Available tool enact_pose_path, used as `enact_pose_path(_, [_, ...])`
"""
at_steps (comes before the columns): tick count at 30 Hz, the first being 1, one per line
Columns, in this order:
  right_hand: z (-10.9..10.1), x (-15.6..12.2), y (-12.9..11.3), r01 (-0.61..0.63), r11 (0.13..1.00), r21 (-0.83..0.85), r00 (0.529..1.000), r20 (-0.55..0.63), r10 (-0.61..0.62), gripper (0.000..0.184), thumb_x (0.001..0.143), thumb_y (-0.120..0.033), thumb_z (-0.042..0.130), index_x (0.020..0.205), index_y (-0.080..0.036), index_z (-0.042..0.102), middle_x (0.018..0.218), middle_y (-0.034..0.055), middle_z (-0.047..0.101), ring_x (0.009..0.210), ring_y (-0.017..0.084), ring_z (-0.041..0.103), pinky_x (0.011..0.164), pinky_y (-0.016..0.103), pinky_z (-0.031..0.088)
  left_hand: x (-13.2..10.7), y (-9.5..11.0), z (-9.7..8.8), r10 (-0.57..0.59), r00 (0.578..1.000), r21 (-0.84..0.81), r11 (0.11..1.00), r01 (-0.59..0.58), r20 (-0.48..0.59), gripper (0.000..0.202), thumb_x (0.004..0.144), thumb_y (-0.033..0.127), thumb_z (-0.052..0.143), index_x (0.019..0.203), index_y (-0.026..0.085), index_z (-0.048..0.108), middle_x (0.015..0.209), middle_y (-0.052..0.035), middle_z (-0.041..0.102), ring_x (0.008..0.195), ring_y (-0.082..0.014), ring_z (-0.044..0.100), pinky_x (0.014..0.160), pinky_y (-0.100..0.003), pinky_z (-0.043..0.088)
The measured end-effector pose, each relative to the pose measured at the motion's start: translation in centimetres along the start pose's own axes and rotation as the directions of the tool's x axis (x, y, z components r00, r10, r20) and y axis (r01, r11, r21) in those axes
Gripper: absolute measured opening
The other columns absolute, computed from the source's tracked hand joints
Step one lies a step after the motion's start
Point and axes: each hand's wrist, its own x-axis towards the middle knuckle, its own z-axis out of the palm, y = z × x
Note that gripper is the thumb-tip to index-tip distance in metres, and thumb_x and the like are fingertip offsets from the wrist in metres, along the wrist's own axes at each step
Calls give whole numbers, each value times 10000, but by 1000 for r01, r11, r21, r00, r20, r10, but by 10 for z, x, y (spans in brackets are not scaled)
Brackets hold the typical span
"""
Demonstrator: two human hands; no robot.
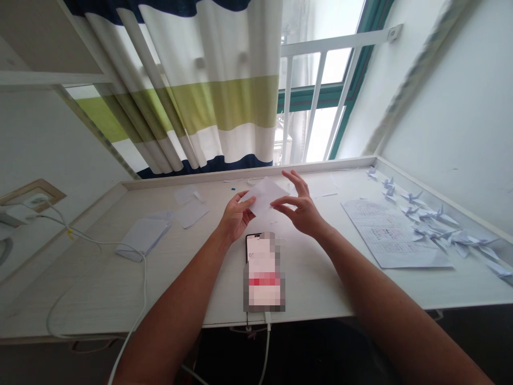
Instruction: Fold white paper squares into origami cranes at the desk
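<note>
A small white sheet of paper (265,195) is held up above the middle of the white desk (320,278). My left hand (235,216) pinches its left corner between thumb and fingers. My right hand (301,206) is at the sheet's right edge, thumb and forefinger closed on it, the other fingers spread upward. A phone (262,270) lies flat on the desk just below both hands, with a cable running off the front edge.
A stack of white paper squares (142,238) lies at the left, loose sheets (191,213) behind it. A printed sheet (395,235) lies at the right, with several folded paper cranes (435,222) along the right wall. White cables (96,251) trail over the left side. A curtain and window stand behind.
</note>
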Motion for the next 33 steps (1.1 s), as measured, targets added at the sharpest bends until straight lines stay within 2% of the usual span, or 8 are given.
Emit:
enact_pose_path(6, [-1,-1,2,-18,1000,15,999,39,17,94,921,-262,776,942,-354,770,1682,-104,353,1616,377,214,1251,760,281,-3,7,-5,-64,977,152,988,33,205,402,763,208,867,1147,169,754,1138,-91,770,966,-190,729,859,-308,606])
enact_pose_path(9, [-1,-2,1,-74,997,29,996,42,73,28,929,-321,768,919,-338,748,1636,-63,426,1593,381,259,1226,762,310,-6,5,-5,-58,964,192,981,7,260,379,792,242,864,1156,188,773,1179,-97,770,1063,-228,734,963,-381,594])
enact_pose_path(13, [1,-1,-1,-143,987,74,990,23,142,101,957,-375,722,897,-293,711,1522,32,549,1511,373,384,1170,717,397,-8,-2,-3,-70,951,210,978,6,302,411,796,274,877,1184,198,763,1242,-120,761,1100,-286,759,1031,-463,568])
enact_pose_path(17, [2,0,-2,-200,970,139,978,-24,205,170,988,-417,663,897,-274,672,1395,73,642,1386,347,515,1112,657,457,-10,-6,0,-96,951,206,978,35,295,493,735,221,918,1186,221,721,1153,-102,781,1038,-294,788,994,-451,582])
enact_pose_path(21, [2,3,-2,-209,953,221,976,-5,216,228,996,-478,635,894,-274,654,1178,78,716,1138,294,646,997,547,532,-11,-6,3,-115,948,241,970,42,298,573,731,213,904,1251,224,664,1087,-93,779,913,-272,807,830,-366,597])
enact_pose_path(26, [2,2,-3,-204,958,202,979,61,196,254,983,-501,647,869,-274,637,1058,73,713,1012,274,660,889,487,558,-6,-5,3,11,991,274,960,-47,134,470,707,223,880,1114,161,652,872,-68,778,683,-192,740,579,-257,453])
enact_pose_path(30, [3,1,-4,-156,973,171,988,40,151,215,997,-451,643,877,-273,639,1166,84,722,1161,297,653,973,532,548,-3,-5,1,59,990,261,961,-91,126,346,733,278,873,1000,158,688,826,-56,767,700,-158,696,598,-251,428])
enact_pose_path(33, [3,1,-5,-112,984,142,993,-29,117,179,983,-414,672,874,-274,650,1349,74,680,1369,327,553,1101,607,479,-3,-7,2,61,989,199,976,-88,137,384,711,234,881,1042,177,696,872,-38,774,750,-137,685,653,-240,449])
